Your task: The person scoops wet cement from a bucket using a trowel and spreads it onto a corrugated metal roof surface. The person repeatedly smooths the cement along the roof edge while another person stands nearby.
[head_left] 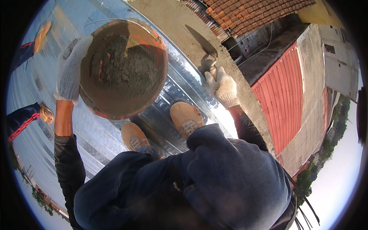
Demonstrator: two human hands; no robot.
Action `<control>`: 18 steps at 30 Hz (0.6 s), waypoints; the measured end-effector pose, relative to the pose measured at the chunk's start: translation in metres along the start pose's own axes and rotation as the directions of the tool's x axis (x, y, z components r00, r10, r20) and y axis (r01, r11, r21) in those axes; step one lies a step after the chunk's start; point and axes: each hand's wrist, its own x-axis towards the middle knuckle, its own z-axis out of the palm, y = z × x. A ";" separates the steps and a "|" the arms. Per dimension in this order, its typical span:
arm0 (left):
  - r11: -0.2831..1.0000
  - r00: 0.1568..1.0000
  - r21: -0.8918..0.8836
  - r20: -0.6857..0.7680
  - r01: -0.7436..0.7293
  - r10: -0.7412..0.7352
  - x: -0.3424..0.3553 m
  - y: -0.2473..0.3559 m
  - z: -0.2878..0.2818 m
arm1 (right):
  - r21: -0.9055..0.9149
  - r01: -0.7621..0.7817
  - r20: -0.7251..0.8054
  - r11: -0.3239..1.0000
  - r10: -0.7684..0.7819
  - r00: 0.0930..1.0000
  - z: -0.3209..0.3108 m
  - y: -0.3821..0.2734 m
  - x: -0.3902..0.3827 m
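Note:
A round orange-red bucket, smeared with mortar, is at the upper left. Grey wet mortar lies inside it, and a thin wire handle arcs over its far side. My left hand, in a white knit glove, is closed on the bucket's left rim; its fingertips are partly hidden. To the right, my right hand, in a similar glove, grips a trowel by its handle. The trowel's long pointed blade rests on or just above the mortar-covered ledge, pointing away and to the left.
My shoes stand on ribbed metal decking beside the ledge. At the left edge are another person's sandalled feet. Beyond the ledge the view drops to tiled roofs and a red metal roof. Thin rods stick out at the lower right.

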 end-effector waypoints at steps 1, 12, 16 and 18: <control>1.000 1.000 0.015 -0.022 0.022 -0.021 -0.006 0.008 0.000 | 0.020 0.004 0.013 1.000 -0.004 1.000 0.001 -0.005 -0.001; 0.996 0.998 0.071 -0.044 0.046 -0.043 -0.014 0.022 -0.003 | 0.136 0.029 -0.032 0.990 -0.025 0.999 0.001 -0.017 -0.001; 0.985 0.987 0.070 0.017 0.159 -0.160 0.002 0.007 -0.006 | 0.022 -0.009 0.030 1.000 0.009 1.000 0.002 -0.003 0.003; 0.998 0.999 0.065 -0.042 0.025 -0.022 -0.001 0.002 -0.007 | 0.063 0.001 0.014 0.998 -0.002 1.000 0.003 -0.008 0.000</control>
